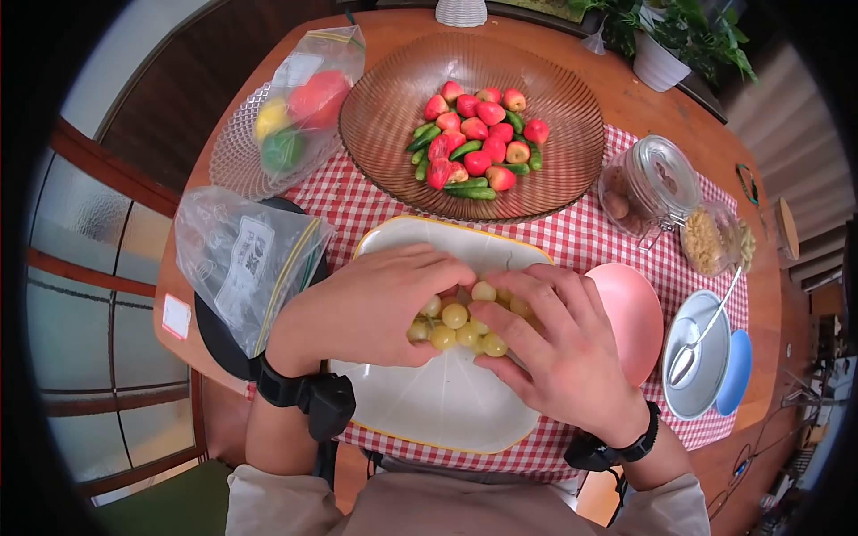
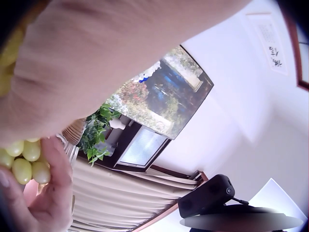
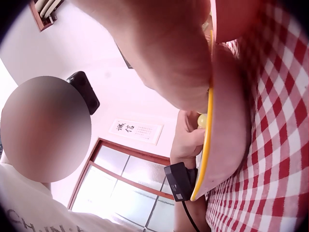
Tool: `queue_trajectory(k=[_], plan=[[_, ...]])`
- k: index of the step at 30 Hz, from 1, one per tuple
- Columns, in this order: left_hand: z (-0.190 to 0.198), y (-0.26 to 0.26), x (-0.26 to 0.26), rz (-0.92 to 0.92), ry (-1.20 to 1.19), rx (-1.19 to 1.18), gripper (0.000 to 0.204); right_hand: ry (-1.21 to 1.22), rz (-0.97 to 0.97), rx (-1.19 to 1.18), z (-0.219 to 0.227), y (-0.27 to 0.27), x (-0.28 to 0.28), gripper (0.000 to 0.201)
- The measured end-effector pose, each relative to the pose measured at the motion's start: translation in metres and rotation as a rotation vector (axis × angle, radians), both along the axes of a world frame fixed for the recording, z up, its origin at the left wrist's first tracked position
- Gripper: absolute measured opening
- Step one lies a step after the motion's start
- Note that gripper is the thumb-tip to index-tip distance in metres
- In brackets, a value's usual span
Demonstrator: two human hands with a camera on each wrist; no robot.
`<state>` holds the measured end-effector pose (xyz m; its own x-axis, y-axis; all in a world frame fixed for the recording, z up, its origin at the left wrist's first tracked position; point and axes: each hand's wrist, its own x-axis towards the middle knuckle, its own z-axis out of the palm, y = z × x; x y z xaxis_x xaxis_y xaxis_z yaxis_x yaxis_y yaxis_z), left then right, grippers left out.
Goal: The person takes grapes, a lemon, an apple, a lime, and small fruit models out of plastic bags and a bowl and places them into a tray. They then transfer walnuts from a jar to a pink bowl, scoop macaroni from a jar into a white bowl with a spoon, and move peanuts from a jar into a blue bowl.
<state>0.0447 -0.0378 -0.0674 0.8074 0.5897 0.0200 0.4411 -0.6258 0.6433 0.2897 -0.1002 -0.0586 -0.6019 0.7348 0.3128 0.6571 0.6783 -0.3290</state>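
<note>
A bunch of yellow-green grapes [image 1: 454, 315] is held between both hands, close over a white dish [image 1: 429, 406] with a yellow rim. My left hand [image 1: 380, 299] grips the bunch from the left, its fingers bent around the far side. From the right, my right hand [image 1: 559, 344] curls its fingers and thumb around the other end. Part of the bunch is hidden under the fingers. In the left wrist view, the grapes [image 2: 21, 170] sit against the right hand's fingers [image 2: 60, 169]. A single grape [image 3: 202, 121] shows past the dish rim in the right wrist view.
Behind the dish stands a large amber bowl [image 1: 375, 116] of small red fruits and cucumbers. At left lie a bag [image 1: 241, 250] and a bagged group of fruit [image 1: 284, 147]. A pink plate [image 1: 630, 313], glass jars [image 1: 617, 201] and a bowl [image 1: 684, 393] with a spoon stand at right.
</note>
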Motion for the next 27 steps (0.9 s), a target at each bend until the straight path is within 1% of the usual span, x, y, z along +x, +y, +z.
queue_trajectory(k=[1, 2, 3, 4, 5, 6, 7, 8, 9, 11, 12, 13, 14, 15, 16, 17, 18, 19, 20, 22, 23, 24, 25, 26, 27], plan=[[0.002, -0.002, 0.0, 0.036, -0.018, -0.07, 0.058, -0.002, -0.001, 0.002, -0.002, 0.001, 0.0, 0.053], [0.005, -0.003, 0.0, 0.072, -0.036, -0.14, 0.055, 0.078, -0.003, 0.015, -0.005, 0.002, 0.001, 0.052], [0.009, -0.003, 0.0, 0.074, -0.037, -0.14, 0.055, 0.16, -0.005, 0.027, -0.008, 0.003, 0.001, 0.051], [0.013, -0.003, 0.0, 0.096, -0.041, -0.292, 0.052, 0.16, -0.003, 0.027, -0.007, 0.003, 0.0, 0.051], [0.017, -0.002, 0.0, 0.117, -0.044, -0.445, 0.05, 0.216, 0.042, 0.037, -0.007, 0.003, 0.001, 0.05], [0.021, -0.002, -0.002, 0.118, -0.044, -0.445, 0.05, 0.272, 0.086, 0.047, -0.006, 0.003, 0.001, 0.05], [0.024, -0.001, -0.004, 0.103, -0.07, -0.51, 0.05, 0.271, 0.086, 0.047, -0.007, 0.002, 0.001, 0.05], [0.026, -0.001, -0.006, 0.087, -0.096, -0.573, 0.05, 0.366, 0.11, 0.021, -0.01, 0.0, 0.0, 0.049], [0.025, -0.002, -0.007, 0.085, -0.096, -0.572, 0.05, 0.461, 0.135, -0.005, -0.011, -0.002, -0.001, 0.049], [0.024, -0.004, -0.009, 0.125, -0.254, -0.725, 0.044, 0.492, 0.121, -0.031, -0.009, -0.006, -0.003, 0.046], [0.022, -0.003, -0.009, 0.125, -0.253, -0.725, 0.044, 0.524, 0.106, -0.058, -0.009, -0.008, -0.004, 0.043], [0.018, -0.002, -0.008, 0.109, -0.225, -0.588, 0.04, 0.525, 0.105, -0.058, -0.01, -0.008, -0.004, 0.043], [0.013, 0.0, -0.006, 0.091, -0.195, -0.451, 0.036, 0.461, 0.05, -0.087, -0.011, -0.008, -0.003, 0.039], [0.01, 0.0, -0.004, 0.088, -0.194, -0.453, 0.036, 0.395, -0.007, -0.116, -0.012, -0.008, -0.002, 0.036], [0.006, 0.001, -0.002, 0.102, -0.154, -0.312, 0.033, 0.395, -0.01, -0.115, -0.01, -0.005, -0.002, 0.036], [0.004, 0.002, -0.001, 0.119, -0.115, -0.17, 0.029, 0.357, -0.047, 0.004, -0.007, -0.001, -0.002, 0.034], [0.003, 0.001, 0.0, 0.117, -0.116, -0.17, 0.029, 0.318, -0.083, 0.122, -0.005, 0.002, -0.002, 0.032], [0.002, 0.0, 0.001, 0.183, -0.163, -0.232, 0.03, 0.308, -0.081, 0.202, -0.01, 0.003, 0.002, 0.034], [0.002, -0.001, 0.002, 0.251, -0.21, -0.294, 0.03, 0.308, -0.081, 0.201, -0.007, -0.002, 0.005, 0.034], [0.002, 0.0, 0.001, 0.274, -0.201, -0.316, 0.032, 0.343, 0.028, 0.034, 0.005, -0.014, 0.009, 0.036], [0.002, 0.001, 0.0, 0.293, -0.192, -0.34, 0.033, 0.345, 0.031, 0.033, 0.007, -0.014, 0.007, 0.036], [0.004, 0.002, 0.0, 0.295, -0.19, -0.34, 0.033, 0.238, 0.082, -0.053, 0.009, -0.014, 0.004, 0.04], [0.009, 0.003, -0.001, 0.212, -0.129, -0.333, 0.035, 0.13, 0.132, -0.139, 0.01, -0.014, 0.002, 0.044], [0.012, 0.003, -0.001, 0.126, -0.068, -0.327, 0.037, 0.132, 0.131, -0.141, 0.008, -0.012, 0.0, 0.044], [0.012, 0.003, -0.002, 0.122, -0.066, -0.329, 0.037, 0.128, 0.105, -0.136, 0.006, -0.01, -0.001, 0.05]])
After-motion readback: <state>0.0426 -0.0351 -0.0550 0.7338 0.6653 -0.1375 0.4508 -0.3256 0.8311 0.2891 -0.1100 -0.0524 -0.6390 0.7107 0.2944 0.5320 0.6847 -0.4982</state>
